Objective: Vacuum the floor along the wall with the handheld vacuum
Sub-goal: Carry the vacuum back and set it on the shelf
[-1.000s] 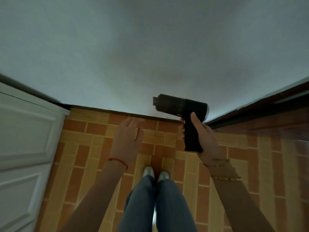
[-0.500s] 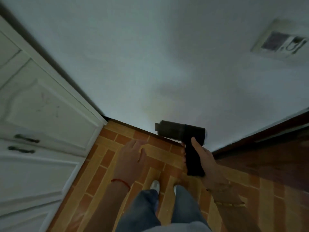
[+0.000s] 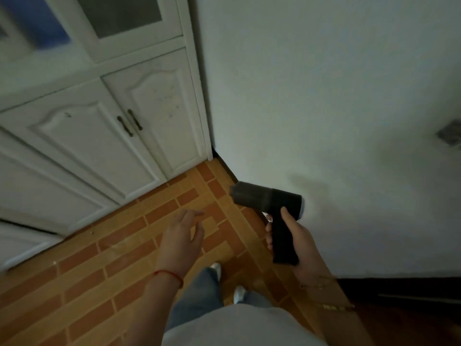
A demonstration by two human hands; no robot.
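Note:
A black pistol-shaped handheld vacuum [image 3: 268,199] is held well above the floor, its nozzle pointing left toward the corner. My right hand [image 3: 296,243] is shut around its grip. The white wall [image 3: 324,96] fills the right side and meets the orange brick-pattern floor [image 3: 174,203] along a dark baseboard line. My left hand [image 3: 180,238] hovers over the floor with its fingers spread and holds nothing; a red string circles its wrist.
A white cabinet [image 3: 99,136] with two dark door handles stands on the left and meets the wall in the corner. My legs and shoes [image 3: 217,268] are below. A dark threshold [image 3: 399,288] lies at the lower right, a wall plate [image 3: 450,134] at the right edge.
The view has swung left and up, so the cabinet and the corner now show. Both hands keep their hold and pose; the vacuum stays in my right hand.

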